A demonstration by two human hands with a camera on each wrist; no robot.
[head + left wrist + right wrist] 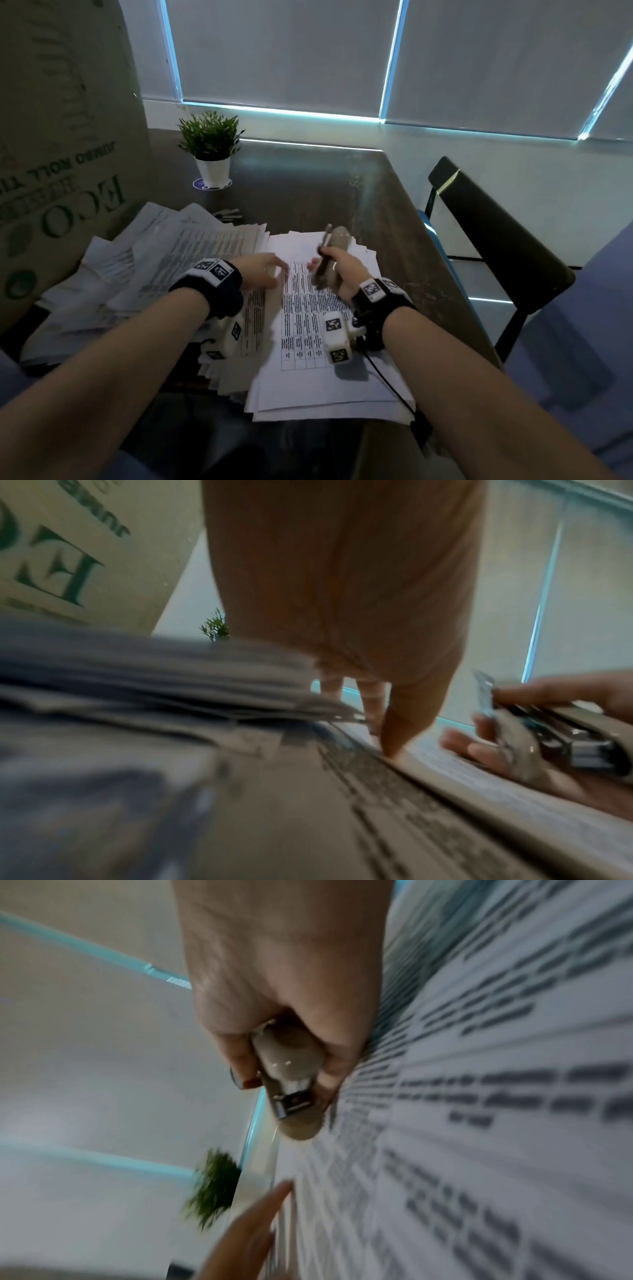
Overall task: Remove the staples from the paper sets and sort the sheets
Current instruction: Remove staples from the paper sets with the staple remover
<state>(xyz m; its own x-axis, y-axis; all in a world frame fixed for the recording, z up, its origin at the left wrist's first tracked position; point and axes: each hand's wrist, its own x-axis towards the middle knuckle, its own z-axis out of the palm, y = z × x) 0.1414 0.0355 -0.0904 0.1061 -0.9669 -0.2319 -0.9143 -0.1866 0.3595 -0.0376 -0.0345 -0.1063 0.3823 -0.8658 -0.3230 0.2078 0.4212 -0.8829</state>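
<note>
A neat stack of printed sheets [308, 342] with a table on top lies in front of me. A loose, fanned pile of papers [154, 267] spreads to its left. My left hand [270, 270] reaches across the seam between the two, its straight fingers [390, 739] touching the top sheet's upper left edge. My right hand [339, 270] grips a beige stapler [334, 253] just above the top of that sheet, metal end pointing away. The stapler [291, 1074] fills my right fist, and it also shows in the left wrist view as the stapler [565, 737]. No staple is visible; the views are blurred.
A large cardboard box [51, 137] stands at the left, against the paper pile. A small potted plant [210, 150] sits at the back of the dark table [308, 192]. A black chair [496, 246] stands at the table's right edge. A black cable [387, 380] trails from my right wrist.
</note>
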